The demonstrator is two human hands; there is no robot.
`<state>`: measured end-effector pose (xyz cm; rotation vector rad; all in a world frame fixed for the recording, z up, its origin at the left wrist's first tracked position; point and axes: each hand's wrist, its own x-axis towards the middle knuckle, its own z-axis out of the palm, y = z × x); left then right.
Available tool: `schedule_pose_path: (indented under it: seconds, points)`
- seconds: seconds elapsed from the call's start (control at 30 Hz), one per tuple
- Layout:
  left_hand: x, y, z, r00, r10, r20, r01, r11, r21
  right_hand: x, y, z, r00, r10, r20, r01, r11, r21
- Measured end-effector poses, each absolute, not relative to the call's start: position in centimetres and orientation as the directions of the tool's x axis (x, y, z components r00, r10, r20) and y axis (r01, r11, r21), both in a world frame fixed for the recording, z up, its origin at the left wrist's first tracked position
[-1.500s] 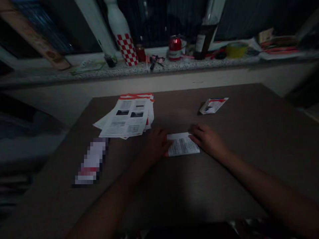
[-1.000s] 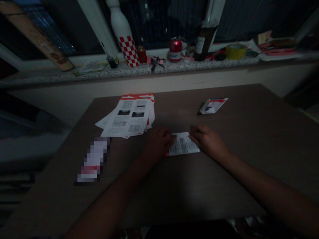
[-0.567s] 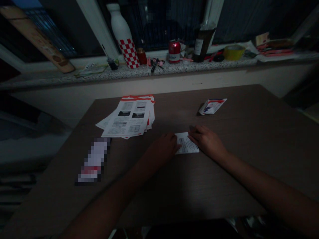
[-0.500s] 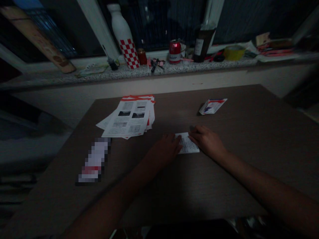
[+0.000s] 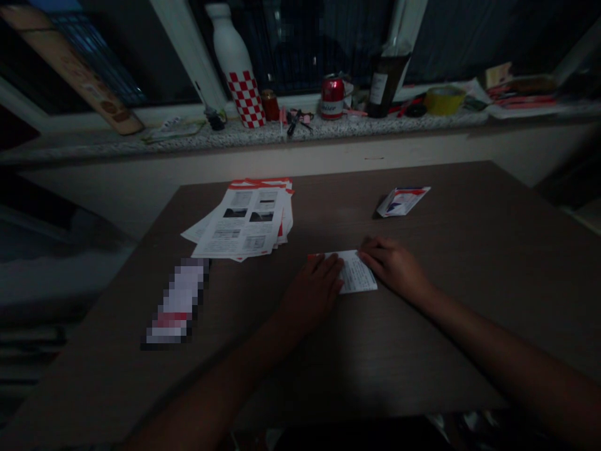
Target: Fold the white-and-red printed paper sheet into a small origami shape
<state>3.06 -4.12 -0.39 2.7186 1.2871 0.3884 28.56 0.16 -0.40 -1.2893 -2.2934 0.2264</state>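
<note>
A folded sheet of printed paper (image 5: 357, 273) lies on the brown table, with small text and an orange strip at its upper left corner. My left hand (image 5: 315, 283) rests flat across its left part, fingers stretched over it. At the sheet's upper right edge is my right hand (image 5: 390, 263), its fingers bent and pressed together on the paper; the thumb is hard to see in the dim light. Behind them stands a small folded paper piece (image 5: 404, 202) with red and blue print. Left of my hands lies a stack of printed sheets (image 5: 241, 222).
A phone (image 5: 177, 300), blurred out, lies at the table's left (image 5: 107, 357). Along the granite windowsill stand a checkered white bottle (image 5: 241, 75), a red can (image 5: 332, 99), a dark bottle (image 5: 381, 88) and a yellow tape roll (image 5: 444, 100).
My left hand has flattened and spread over the sheet's left part, and the orange corner now shows. The right hand stays at the right edge. The view has shifted slightly.
</note>
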Motion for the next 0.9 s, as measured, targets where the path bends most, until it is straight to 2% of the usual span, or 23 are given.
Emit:
schedule_pose_path:
  seconds: [0.1, 0.17, 0.37, 0.9]
  points:
    - [3.1, -4.2, -0.4, 0.603, 0.778, 0.176, 0.750, -0.628, 0.207, 28.6, 0.0, 0.4, -0.392, 0.862, 0.320, 0.749, 0.501, -0.432]
    - [3.1, -4.2, -0.4, 0.607, 0.773, 0.185, 0.746, -0.635, 0.203, 28.2, -0.6, 0.9, -0.401, 0.858, 0.319, 0.780, 0.503, -0.372]
    - [3.1, -4.3, -0.6, 0.612, 0.763, 0.206, 0.741, -0.645, 0.186, 26.7, -3.1, 0.1, -0.617, 0.748, 0.244, 0.713, 0.662, -0.229]
    - [2.9, -4.5, -1.4, 0.618, 0.769, 0.165, 0.757, -0.639, 0.138, 26.5, -3.6, -2.3, -0.630, 0.744, 0.222, 0.722, 0.667, -0.186]
